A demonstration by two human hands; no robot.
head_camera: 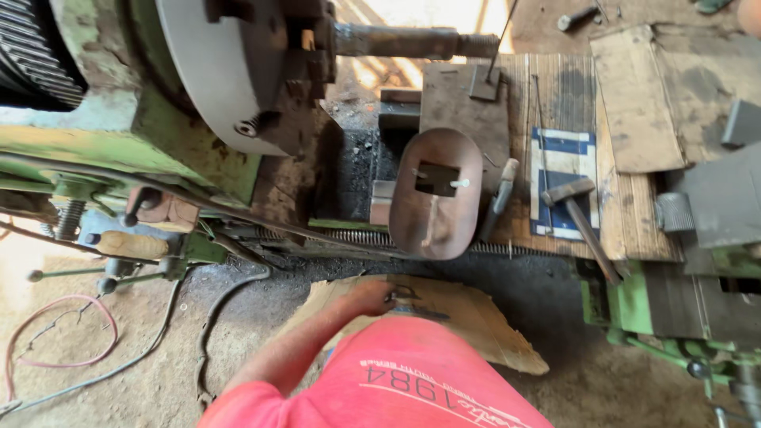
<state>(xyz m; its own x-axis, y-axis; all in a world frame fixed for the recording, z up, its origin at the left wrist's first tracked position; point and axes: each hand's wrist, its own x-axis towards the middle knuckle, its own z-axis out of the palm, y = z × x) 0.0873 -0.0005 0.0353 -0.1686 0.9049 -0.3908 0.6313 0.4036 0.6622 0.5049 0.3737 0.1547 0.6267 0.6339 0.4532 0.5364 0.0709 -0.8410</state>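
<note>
Left hand (366, 298) low over cardboard sheet (476, 325) on floor, grip clenched on small dark metal tool (408, 299) near sheet's upper edge. Right hand out of sight. Cardboard's ragged right edge juts onto bare dirt floor. Above, lathe bed (349, 236) edge close; oval metal shield (436, 192) overhangs it. Hammer (583, 214) on wooden boards (626, 214), handle past board edge. Open ground at left, loose cables (103, 349) there.

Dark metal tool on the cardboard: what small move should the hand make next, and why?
Probably close the left hand around the dark metal tool and lift it: the hand touches it at one end, and it lies flat on the cardboard.
</note>
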